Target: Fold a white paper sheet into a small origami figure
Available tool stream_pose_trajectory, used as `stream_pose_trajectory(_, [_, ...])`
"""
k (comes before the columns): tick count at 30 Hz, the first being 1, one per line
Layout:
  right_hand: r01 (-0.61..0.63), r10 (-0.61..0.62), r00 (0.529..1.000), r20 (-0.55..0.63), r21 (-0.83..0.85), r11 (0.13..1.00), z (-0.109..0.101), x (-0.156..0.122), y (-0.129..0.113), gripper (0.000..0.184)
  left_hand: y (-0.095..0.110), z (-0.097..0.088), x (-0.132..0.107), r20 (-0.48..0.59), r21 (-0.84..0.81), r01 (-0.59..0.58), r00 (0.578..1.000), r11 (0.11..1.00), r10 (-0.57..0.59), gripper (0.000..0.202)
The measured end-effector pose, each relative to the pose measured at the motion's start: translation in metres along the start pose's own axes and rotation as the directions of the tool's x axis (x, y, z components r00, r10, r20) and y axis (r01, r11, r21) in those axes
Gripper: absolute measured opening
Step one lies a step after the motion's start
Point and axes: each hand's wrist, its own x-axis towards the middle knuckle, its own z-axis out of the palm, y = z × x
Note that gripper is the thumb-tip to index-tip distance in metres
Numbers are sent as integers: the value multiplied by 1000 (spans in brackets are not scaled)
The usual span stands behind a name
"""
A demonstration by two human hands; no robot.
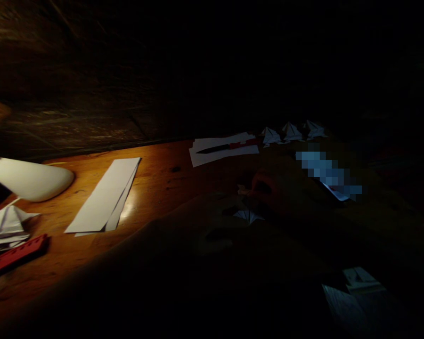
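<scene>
Dim light covers both hands in the middle of the view. A small folded paper figure (249, 215), with fan-like pleats catching bluish light, lies between them. My right hand (273, 188) curls its thumb and index finger into a pinch at the paper's far end. From the left, my left hand (208, 223) reaches in low over the table, with its fingertips at the paper's left side; shadow hides how those fingers are closed.
A lamp head (45, 181) lights white paper strips (106, 197) on the wooden table (162, 174). At left are folded paper (7, 221) and a red bar-shaped object (17, 256). A knife (215, 149) lies on more paper (198, 157), beside 3 paper figures (291, 133). A phone-like lit screen (334, 188) lies right.
</scene>
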Motion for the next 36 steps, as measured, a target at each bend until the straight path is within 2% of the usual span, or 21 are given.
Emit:
stream_pose_trajectory(5, [6,-6,1000,5,-19,1000,2,-2,1,19,2,-3,4,-11,-21,-33,999,999,33,41])
stream_pose_trajectory(11, [-15,14,998,-56,-22,1000,4,-4,0,15,3,-5,7,-29,-26,-49,998,998,48,39])
stream_pose_trajectory(19, [27,-27,1000,-11,-27,999,1,-1,-3,6,2,-4,6,-15,-16,-49,999,999,49,39])
stream_pose_trajectory(26, [62,-62,998,-20,-11,998,4,0,3,3,1,-5,5,0,-7,-22,1000,1000,22,39])
stream_pose_trajectory(36, [45,-45,999,-11,-11,999,3,0,2,8,3,-1,6,7,7,-39,999,999,39,42])
